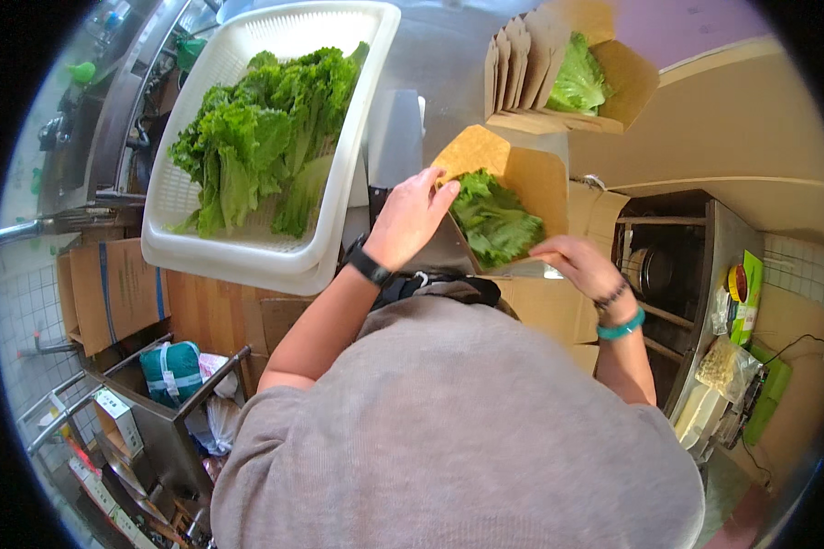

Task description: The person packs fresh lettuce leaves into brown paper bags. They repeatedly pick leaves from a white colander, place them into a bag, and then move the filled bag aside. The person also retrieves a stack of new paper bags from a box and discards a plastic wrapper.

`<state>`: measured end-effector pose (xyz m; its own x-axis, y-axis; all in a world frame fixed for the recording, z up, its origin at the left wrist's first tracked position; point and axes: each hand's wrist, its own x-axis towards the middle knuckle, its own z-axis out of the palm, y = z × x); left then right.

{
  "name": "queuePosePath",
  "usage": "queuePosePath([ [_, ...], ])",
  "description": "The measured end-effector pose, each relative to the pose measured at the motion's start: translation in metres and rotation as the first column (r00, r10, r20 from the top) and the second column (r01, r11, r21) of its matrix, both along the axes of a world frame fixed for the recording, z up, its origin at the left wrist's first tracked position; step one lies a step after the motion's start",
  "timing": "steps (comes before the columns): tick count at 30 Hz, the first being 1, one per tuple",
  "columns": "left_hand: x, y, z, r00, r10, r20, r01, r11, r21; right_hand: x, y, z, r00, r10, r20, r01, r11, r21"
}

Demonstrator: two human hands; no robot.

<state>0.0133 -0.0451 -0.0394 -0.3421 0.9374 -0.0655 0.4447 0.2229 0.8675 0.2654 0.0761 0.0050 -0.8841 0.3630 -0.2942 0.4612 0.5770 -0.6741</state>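
An open kraft paper food box (537, 185) stands before me with green leaf lettuce (498, 223) inside, its flaps spread upward. My left hand (412, 213) grips the box's left rim between thumb and fingers. At the near right corner, the fingertips of my right hand (580, 264) pinch the box edge; that hand is slightly blurred. To the left, a white plastic basket (275, 264) holds a heap of lettuce leaves (261, 137). Between basket and box lies a knife with a broad blade (395, 137), its dark handle partly hidden by my left hand.
Beyond the box, another open kraft box (628, 86) with lettuce (580, 79) stands beside several nested boxes (522, 62) on the metal worktop (446, 41). Large cardboard (714, 144) and a metal shelf unit (700, 261) flank the right side. A metal cart (158, 425) stands at lower left.
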Motion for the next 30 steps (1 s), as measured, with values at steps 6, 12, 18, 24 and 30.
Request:
queuePosePath([
  [6,0.005,-0.018,0.049,0.953,-0.126,0.276,0.062,0.971,0.23,0.066,0.018,0.133,0.983,-0.127,-0.131,0.112,0.987,-0.115],
  [12,0.012,-0.003,0.04,0.956,-0.143,0.257,0.081,0.968,0.236,0.135,0.032,0.174,0.747,-0.351,-0.565,0.453,0.89,0.046],
  [18,0.028,0.028,0.039,0.99,-0.109,0.092,0.072,0.938,0.34,0.033,0.093,0.146,0.683,-0.387,-0.619,0.545,0.835,0.079],
  [24,0.04,0.03,0.028,0.991,-0.117,0.063,0.092,0.947,0.308,-0.023,0.15,0.083,0.941,-0.339,0.009,0.338,0.94,0.046],
  [30,0.038,-0.012,0.007,0.978,0.028,0.204,-0.066,0.982,0.178,-0.033,0.145,0.127,0.974,-0.208,-0.089,0.219,0.966,0.137],
])
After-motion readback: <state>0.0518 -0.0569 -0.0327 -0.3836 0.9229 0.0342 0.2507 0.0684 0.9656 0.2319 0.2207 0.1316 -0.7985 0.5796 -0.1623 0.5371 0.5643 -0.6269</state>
